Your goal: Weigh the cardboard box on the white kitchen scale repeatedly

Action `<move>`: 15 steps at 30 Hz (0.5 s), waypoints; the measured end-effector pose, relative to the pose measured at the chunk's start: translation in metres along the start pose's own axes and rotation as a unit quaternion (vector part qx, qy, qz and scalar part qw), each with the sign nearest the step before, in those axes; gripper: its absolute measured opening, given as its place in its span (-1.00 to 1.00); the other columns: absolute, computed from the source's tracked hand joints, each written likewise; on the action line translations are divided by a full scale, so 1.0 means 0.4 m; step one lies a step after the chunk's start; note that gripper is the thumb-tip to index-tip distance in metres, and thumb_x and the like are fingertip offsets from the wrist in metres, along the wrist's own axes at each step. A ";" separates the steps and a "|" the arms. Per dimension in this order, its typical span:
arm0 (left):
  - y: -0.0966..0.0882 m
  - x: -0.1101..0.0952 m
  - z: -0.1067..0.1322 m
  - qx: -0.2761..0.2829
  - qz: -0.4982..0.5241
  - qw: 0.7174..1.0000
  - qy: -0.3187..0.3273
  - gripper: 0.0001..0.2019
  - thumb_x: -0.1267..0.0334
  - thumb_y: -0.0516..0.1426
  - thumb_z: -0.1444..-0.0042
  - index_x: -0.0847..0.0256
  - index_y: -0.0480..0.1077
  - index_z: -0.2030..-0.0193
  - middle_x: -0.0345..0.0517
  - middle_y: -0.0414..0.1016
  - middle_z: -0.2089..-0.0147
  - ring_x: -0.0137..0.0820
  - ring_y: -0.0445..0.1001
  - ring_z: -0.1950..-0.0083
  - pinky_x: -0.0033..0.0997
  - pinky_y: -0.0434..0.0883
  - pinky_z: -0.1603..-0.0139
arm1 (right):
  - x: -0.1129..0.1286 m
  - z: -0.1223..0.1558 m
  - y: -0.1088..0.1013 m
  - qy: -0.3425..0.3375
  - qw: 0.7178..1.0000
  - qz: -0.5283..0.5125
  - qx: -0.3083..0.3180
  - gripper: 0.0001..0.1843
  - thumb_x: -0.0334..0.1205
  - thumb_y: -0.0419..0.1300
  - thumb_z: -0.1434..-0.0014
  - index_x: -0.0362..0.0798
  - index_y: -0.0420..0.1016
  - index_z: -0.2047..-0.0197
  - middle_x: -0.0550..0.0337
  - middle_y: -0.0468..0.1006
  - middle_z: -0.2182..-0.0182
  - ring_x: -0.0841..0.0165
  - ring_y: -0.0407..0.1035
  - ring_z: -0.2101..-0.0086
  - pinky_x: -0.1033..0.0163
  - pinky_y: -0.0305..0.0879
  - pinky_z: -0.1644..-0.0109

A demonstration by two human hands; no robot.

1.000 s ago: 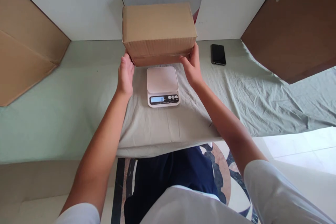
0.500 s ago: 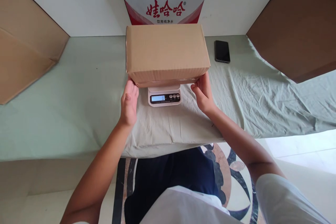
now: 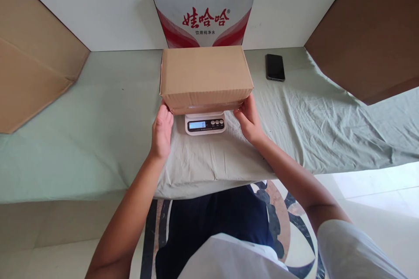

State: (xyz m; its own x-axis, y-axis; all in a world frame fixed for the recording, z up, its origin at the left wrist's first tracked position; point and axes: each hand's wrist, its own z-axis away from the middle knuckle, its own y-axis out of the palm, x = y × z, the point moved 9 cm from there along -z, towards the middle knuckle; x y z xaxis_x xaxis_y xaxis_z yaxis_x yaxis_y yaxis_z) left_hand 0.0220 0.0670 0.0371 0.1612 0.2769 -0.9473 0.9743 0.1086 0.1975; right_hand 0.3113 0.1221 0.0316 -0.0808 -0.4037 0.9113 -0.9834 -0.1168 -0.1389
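- From here I see a pale green cloth-covered surface [image 3: 98,139], creased right of the right hand [image 3: 251,121].
- On it I see a white scale [image 3: 212,130], between that hand and the left hand [image 3: 162,133].
- I see a black phone [image 3: 275,67] beyond the right hand, farther right.

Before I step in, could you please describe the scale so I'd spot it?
On the green cloth, find the brown box at the centre. The white scale peeks out past its near edge; unlike the dark phone, it shows a lit display and three buttons.
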 end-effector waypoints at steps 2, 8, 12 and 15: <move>0.002 0.000 0.001 0.007 0.001 1.000 -0.003 0.02 -0.71 0.19 -0.17 -0.05 0.54 -0.54 0.11 0.28 -0.76 0.16 0.01 -0.86 0.18 -0.05 -0.87 | -0.001 -0.001 0.003 -0.002 1.000 0.000 0.004 -0.09 0.48 0.25 -0.36 0.37 0.20 -0.62 0.07 0.46 -0.49 -0.07 0.42 -0.40 -0.37 0.47 -0.57; -0.002 0.003 0.001 0.009 0.004 1.000 0.000 -0.09 -0.66 0.19 -0.22 -0.09 0.60 -0.46 0.03 0.31 -0.75 0.16 0.02 -0.86 0.20 -0.05 -0.87 | 0.002 -0.006 0.007 -0.001 1.000 -0.001 0.016 -0.08 0.49 0.24 -0.37 0.35 0.19 -0.63 0.05 0.40 -0.57 -0.08 0.36 -0.50 -0.35 0.45 -0.62; -0.005 0.005 0.000 0.008 0.012 1.000 0.008 -0.11 -0.64 0.18 -0.25 -0.12 0.58 -0.48 0.00 0.32 -0.75 0.09 0.04 -0.86 0.16 -0.07 -0.87 | -0.003 -0.009 0.005 -0.001 1.000 -0.005 0.023 -0.05 0.50 0.24 -0.36 0.33 0.16 -0.64 0.05 0.35 -0.61 -0.09 0.31 -0.55 -0.36 0.39 -0.66; -0.005 0.002 0.001 0.005 0.010 1.000 0.016 -0.14 -0.62 0.18 -0.27 -0.11 0.59 -0.48 0.01 0.33 -0.74 0.06 0.03 -0.86 0.15 -0.08 -0.87 | -0.006 -0.011 0.005 0.003 1.000 -0.007 0.020 -0.05 0.51 0.25 -0.34 0.34 0.18 -0.63 0.06 0.34 -0.62 -0.08 0.30 -0.56 -0.34 0.36 -0.68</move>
State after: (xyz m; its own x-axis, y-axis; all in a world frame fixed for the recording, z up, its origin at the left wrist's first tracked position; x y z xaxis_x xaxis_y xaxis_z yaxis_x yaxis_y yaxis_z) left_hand 0.0203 0.0667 0.0361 0.1760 0.3099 -0.9343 0.9723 0.0934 0.2141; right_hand 0.3090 0.1270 0.0307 -0.0677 -0.3961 0.9157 -0.9770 -0.1596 -0.1413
